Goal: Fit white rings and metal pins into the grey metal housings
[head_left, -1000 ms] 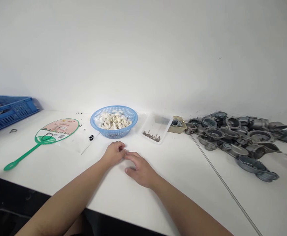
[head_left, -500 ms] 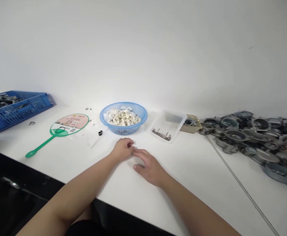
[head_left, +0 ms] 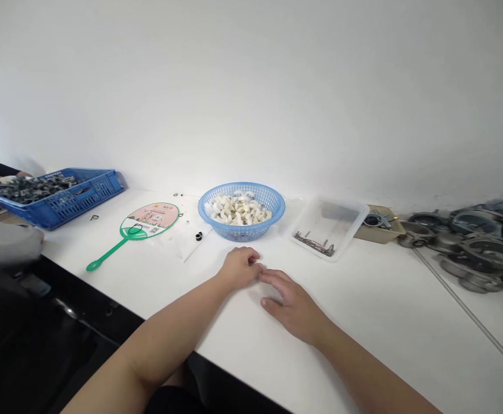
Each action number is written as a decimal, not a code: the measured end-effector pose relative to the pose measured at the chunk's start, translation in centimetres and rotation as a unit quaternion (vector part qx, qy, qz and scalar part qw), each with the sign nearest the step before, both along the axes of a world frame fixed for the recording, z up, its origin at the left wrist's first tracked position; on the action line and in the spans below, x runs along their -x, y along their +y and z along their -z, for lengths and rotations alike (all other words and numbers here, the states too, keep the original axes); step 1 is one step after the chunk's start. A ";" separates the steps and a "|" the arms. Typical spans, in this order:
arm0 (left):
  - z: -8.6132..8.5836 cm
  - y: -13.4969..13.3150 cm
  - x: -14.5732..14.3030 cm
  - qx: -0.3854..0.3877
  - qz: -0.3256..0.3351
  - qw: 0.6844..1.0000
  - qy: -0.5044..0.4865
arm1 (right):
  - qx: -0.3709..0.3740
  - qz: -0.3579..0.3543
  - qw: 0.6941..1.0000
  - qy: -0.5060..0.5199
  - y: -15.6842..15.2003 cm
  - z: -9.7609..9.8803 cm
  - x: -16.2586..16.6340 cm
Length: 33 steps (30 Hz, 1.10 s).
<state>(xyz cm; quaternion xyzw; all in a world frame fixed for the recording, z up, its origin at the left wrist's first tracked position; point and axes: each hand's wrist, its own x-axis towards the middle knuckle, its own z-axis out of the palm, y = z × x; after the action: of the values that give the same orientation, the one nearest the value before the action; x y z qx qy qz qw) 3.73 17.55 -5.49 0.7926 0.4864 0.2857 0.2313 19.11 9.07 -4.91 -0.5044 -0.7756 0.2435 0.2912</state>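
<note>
My left hand (head_left: 240, 267) rests on the white table (head_left: 363, 305) with its fingers curled into a loose fist; I cannot see anything in it. My right hand (head_left: 292, 305) lies beside it, palm down, fingers stretched toward the left hand's knuckles and touching them. Just behind both hands stands a blue plastic basket (head_left: 241, 210) filled with small white parts.
A clear tray (head_left: 329, 227) with metal pins sits right of the basket. Grey cast-metal housings (head_left: 475, 241) pile up at the far right. A green-handled fan (head_left: 137, 230) and a blue crate (head_left: 57, 195) of dark parts lie left. Another person's sleeve (head_left: 5, 244) shows at the left edge.
The view has swung left, so everything on the table has slid right in the picture. Both hands keep the same pose on the table. The crate and the sleeve have come into view.
</note>
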 end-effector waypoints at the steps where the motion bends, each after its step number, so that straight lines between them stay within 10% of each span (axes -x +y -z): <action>1: 0.0 0.0 0.0 0.000 -0.001 1.000 0.001 | 0.002 0.001 1.000 -0.001 0.0 0.0 0.0; 33: -0.5 0.2 0.1 -0.004 0.008 1.000 0.009 | 0.041 -0.001 0.999 -0.020 0.3 -0.3 -0.1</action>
<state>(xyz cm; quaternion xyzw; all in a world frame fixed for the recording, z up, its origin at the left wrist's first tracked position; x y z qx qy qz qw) 3.65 17.80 -4.97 0.8000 0.4806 0.2791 0.2261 19.22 9.33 -4.62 -0.5203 -0.7710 0.2651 0.2542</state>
